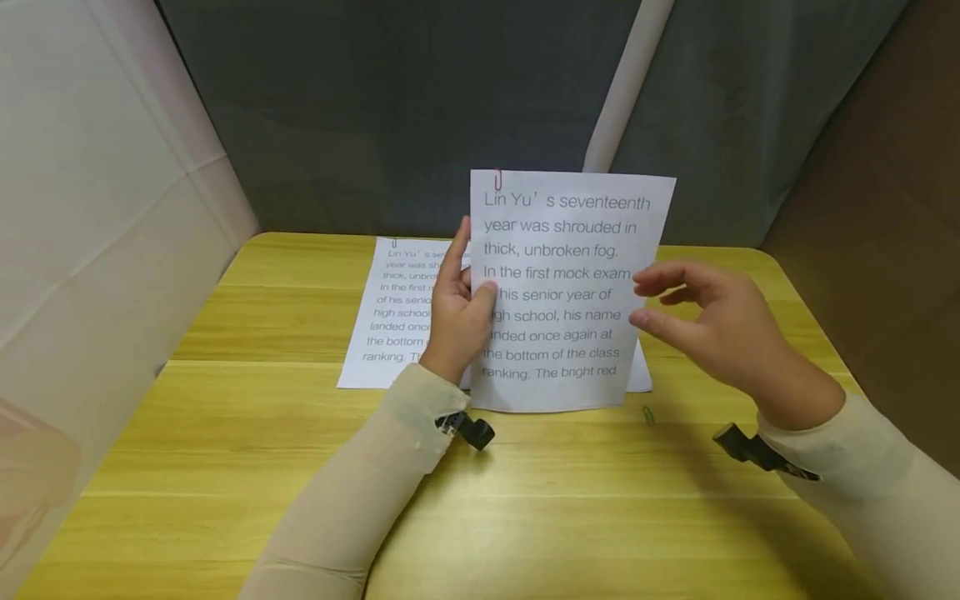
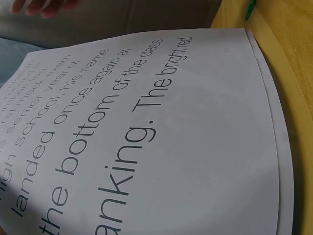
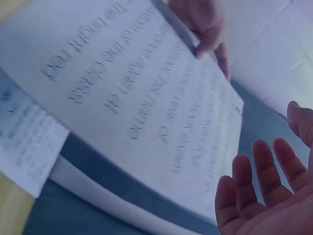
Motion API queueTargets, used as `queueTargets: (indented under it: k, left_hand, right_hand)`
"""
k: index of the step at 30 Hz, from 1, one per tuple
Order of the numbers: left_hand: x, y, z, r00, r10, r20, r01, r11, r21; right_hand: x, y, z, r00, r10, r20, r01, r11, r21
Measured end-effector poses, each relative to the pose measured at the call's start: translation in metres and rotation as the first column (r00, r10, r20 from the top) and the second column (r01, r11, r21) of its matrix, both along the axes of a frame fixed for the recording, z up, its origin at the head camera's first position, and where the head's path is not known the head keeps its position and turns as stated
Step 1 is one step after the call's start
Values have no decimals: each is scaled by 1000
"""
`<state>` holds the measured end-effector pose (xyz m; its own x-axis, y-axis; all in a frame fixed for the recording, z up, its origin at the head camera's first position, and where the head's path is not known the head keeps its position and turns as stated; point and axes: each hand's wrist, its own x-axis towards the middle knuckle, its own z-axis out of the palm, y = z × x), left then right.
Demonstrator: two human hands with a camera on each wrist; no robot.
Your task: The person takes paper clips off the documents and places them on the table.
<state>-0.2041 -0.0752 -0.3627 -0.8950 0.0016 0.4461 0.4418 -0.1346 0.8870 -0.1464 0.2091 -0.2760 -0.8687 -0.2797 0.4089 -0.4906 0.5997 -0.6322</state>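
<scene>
My left hand grips the left edge of a printed paper, thumb in front and fingers behind. The paper stands nearly upright above the table; a second edge along its bottom suggests more than one sheet. On its top left edge sits a red paper clip. Beside the right edge is my right hand, fingers loosely bent and thumb apart. In the right wrist view this hand holds nothing and appears clear of the paper. A green paper clip lies on the table below.
Another printed paper lies on the yellow wooden table, partly hidden behind the held one, with a dark clip at its top. Behind the table hangs a dark grey backdrop with a pale pole.
</scene>
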Motion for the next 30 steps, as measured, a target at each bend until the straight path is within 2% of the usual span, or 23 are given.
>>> queueTargets:
  k: [4,12,22,30]
  left_hand:
    - [1,0,0,1000,3,-5,-3,1000,-1]
    - [0,1,0,1000,1,-17,0,1000,26]
    - [-1,1,0,1000,-15,-27,16,999,29]
    - [0,0,-1,1000,-27,-8,27,999,23]
  right_hand:
    - [-7,-13,15,998,13,-62,-13,1000,1]
    - [-23,-34,35,981,60,-182,-66,997,-28]
    - [-48,-58,54,975,55,-216,-68,996,-53]
    - [-66,-83,62,977,70,-201,-83,995,-58]
